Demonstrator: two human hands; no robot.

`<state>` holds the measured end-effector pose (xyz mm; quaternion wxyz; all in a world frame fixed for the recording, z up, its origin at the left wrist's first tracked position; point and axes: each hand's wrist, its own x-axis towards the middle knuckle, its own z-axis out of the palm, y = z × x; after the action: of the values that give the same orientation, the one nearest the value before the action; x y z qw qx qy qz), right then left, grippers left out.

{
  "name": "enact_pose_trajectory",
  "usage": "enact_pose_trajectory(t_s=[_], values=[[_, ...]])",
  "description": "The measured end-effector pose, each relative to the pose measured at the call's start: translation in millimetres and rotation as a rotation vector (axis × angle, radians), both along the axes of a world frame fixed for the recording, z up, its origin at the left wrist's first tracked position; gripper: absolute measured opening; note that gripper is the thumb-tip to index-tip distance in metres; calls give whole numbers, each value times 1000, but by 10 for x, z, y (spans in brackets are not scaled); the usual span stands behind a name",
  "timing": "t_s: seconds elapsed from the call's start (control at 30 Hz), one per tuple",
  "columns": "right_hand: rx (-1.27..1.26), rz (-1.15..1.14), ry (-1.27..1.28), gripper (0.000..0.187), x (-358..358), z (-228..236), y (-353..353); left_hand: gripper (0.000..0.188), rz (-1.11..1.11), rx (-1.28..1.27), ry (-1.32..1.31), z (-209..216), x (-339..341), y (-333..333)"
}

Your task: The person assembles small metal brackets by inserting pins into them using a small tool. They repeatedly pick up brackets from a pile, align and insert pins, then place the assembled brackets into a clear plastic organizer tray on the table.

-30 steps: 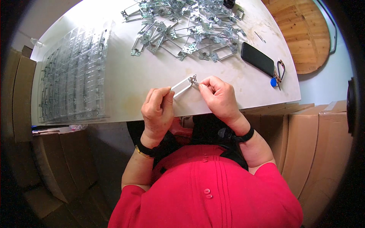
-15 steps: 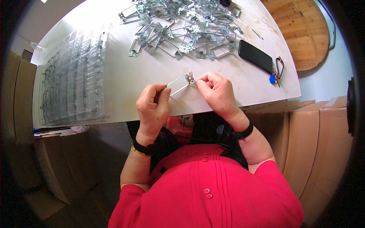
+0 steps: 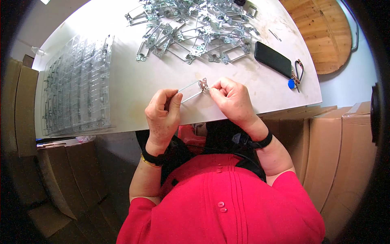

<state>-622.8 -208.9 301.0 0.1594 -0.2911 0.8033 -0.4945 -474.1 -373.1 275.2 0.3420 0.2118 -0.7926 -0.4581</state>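
Observation:
Between my hands, just above the near part of the table, is a small metal bracket (image 3: 202, 85) with two thin parallel rods and a bent, perforated plate at its right end. My left hand (image 3: 162, 109) is closed, thumb and forefinger pinching the rods' left end. At the plate's right edge, the thumb and forefinger of my right hand (image 3: 231, 97) are pinched together on the bracket. Any tiny part between those fingertips is too small to make out. Farther back lies a loose pile of similar metal brackets (image 3: 199, 49), tangled together.
Clear plastic trays (image 3: 77, 85) holding rows of metal parts are stacked at the left of the white table (image 3: 134, 81). A black phone (image 3: 273, 59) and keys with a blue tag (image 3: 291, 83) lie right. Cardboard boxes (image 3: 329, 142) flank me; a round wooden board (image 3: 317, 32) leans at far right.
The plate end of the bracket has turned slightly between my fingers. Both hands stay in nearly the same place, still pinching.

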Motion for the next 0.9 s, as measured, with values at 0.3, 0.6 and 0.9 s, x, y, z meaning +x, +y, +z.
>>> enact_pose_trajectory(t_s=[0.3, 0.6, 0.9], values=[[18, -37, -19, 12, -15, 56, 87, 9, -7, 11, 12, -26, -3, 1], [18, -24, 29, 11, 15, 0, 62, 8, -8, 16, 40, -51, 3, 7], [12, -26, 23, 10, 34, 24, 60, 8, 1, -46, 46, -1, 3, 18]])
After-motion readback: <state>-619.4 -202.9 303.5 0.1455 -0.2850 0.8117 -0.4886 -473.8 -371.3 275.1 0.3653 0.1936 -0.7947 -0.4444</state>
